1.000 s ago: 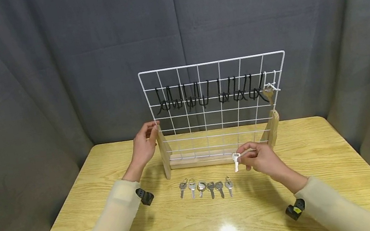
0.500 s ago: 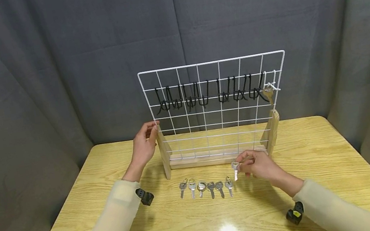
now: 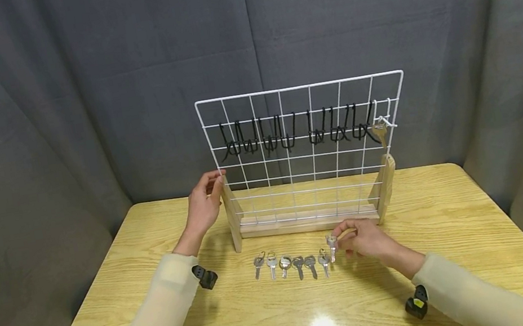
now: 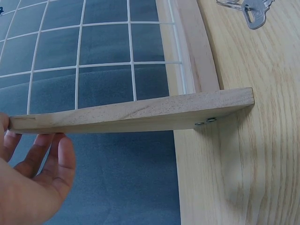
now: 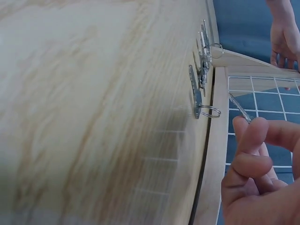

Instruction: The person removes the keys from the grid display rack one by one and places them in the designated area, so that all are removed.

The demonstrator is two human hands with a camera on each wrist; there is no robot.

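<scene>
My right hand [image 3: 368, 238] pinches a silver key [image 3: 333, 248] by its head, blade hanging down, just right of a row of keys [image 3: 298, 267] on the table. In the right wrist view this key [image 5: 240, 108] shows edge-on between thumb and finger. My left hand [image 3: 202, 205] grips the upper end of the left wooden side support [image 4: 126, 112] of a white wire grid rack [image 3: 291, 175]. Several keys in the row carry split rings. A brass-coloured key [image 3: 380, 134] hangs from a white hook [image 3: 385, 121] at the grid's right end.
Black hooks [image 3: 286, 136] line the grid's upper part. A wooden crossbar [image 3: 287, 226] joins the rack's feet behind the keys. The wooden table [image 3: 246, 325] has rounded back corners, and grey curtains [image 3: 153, 60] stand behind and at both sides.
My right hand has moved down and slightly left with the key, from in front of the crossbar to the right end of the key row. The left hand stays in place.
</scene>
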